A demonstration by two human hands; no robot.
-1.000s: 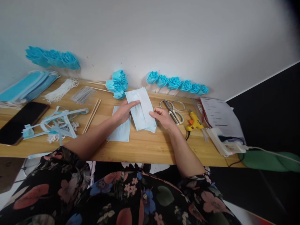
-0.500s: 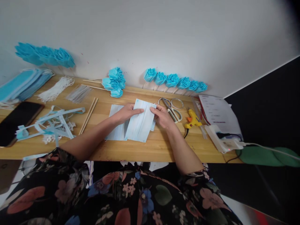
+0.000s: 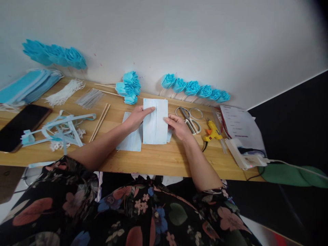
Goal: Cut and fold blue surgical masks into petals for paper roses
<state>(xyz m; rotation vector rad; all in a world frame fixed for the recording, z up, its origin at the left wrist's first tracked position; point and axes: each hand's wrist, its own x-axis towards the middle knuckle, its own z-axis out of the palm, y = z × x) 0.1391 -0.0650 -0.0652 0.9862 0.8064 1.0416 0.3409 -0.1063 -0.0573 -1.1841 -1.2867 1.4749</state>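
Observation:
A pale blue pleated mask sheet (image 3: 155,123) lies upright on the wooden table (image 3: 159,159), long side pointing away from me. My left hand (image 3: 137,118) pinches its left edge near the top with thumb and fingers. My right hand (image 3: 178,125) holds its right edge, fingers curled on the sheet. A second pale blue sheet (image 3: 130,138) lies flat under and left of it, partly covered by my left wrist.
Scissors (image 3: 189,119) and a yellow glue gun (image 3: 212,131) lie right of my hands. Blue fabric roses (image 3: 194,89) line the wall, more roses (image 3: 129,88) behind the sheet. Wooden sticks (image 3: 99,118), blue strips (image 3: 58,126), a phone (image 3: 22,124) and stacked masks (image 3: 28,87) sit left. A power strip (image 3: 246,157) is far right.
The sheet was lifted and tilted a second ago. Both hands turned it and brought it down, so it now lies straight on the table.

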